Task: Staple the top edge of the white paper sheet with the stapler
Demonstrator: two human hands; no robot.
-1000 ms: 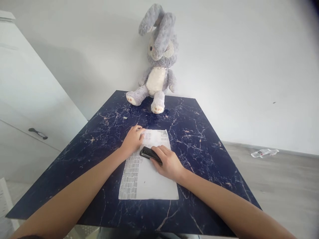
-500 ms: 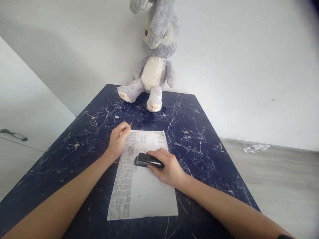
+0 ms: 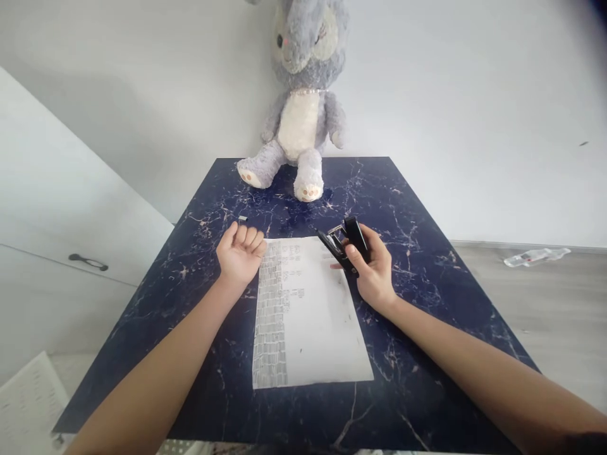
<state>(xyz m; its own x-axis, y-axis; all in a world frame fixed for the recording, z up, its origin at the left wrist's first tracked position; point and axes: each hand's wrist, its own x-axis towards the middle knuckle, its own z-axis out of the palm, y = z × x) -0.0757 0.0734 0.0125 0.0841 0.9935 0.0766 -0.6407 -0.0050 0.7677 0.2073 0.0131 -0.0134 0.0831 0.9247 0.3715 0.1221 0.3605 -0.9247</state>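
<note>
A black stapler (image 3: 358,241) is in my right hand (image 3: 378,268), raised over the upper right corner of the paper. Its top arm is swung open from its base, baring the metal inside. My left hand (image 3: 241,254) is turned palm up at the paper's upper left edge, fingers curled in; whatever they may hold is hidden. Beneath and between both hands lies the printed paper (image 3: 322,335), with a dense grey patterned strip down its left side. A small staple strip (image 3: 243,218) rests just beyond my left hand.
The dark blue marbled table (image 3: 427,303) carries a grey plush rabbit (image 3: 300,123) sitting at its far edge against the wall. To the left stands a white cabinet with a dark handle (image 3: 88,261). A clear plastic wrapper (image 3: 537,256) lies on the floor at right.
My right hand has lifted the stapler off the paper, moved it right and away from me, and it has opened. My left hand has rolled palm up. The view has shifted.
</note>
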